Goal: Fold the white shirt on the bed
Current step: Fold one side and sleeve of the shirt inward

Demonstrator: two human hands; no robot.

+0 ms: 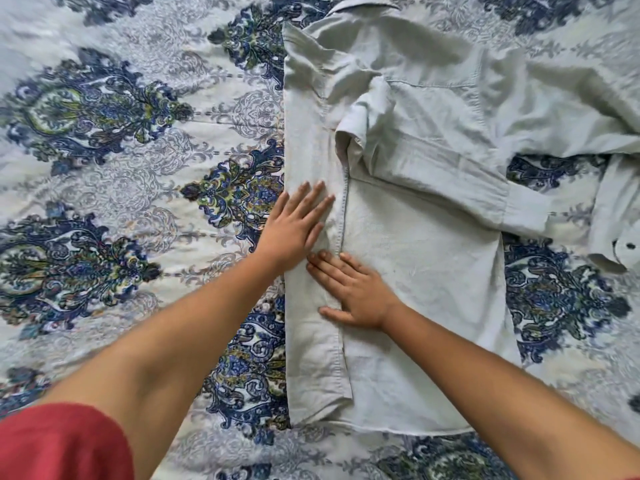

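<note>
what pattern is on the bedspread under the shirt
The bedspread is pale with blue, green and grey ornate paisley-like medallions, clearest in the head view, left of the white shirt.

Free room was left over the blue-and-white paisley bedspread [104,188] beside the white cotton shirt [415,271]. Its folded edge was blocked by the left hand [294,226] and right hand [356,292] (both flat), its right side by a rumpled sleeve [450,174].

Beyond the left grip [294,230] and right grip [353,292], the white shirt [415,271] has its collar [367,1] cut by the top edge. Its far sleeve [588,98] runs off frame, right of the right grip. The bed [69,46] blurs far left of the left grip.
</note>
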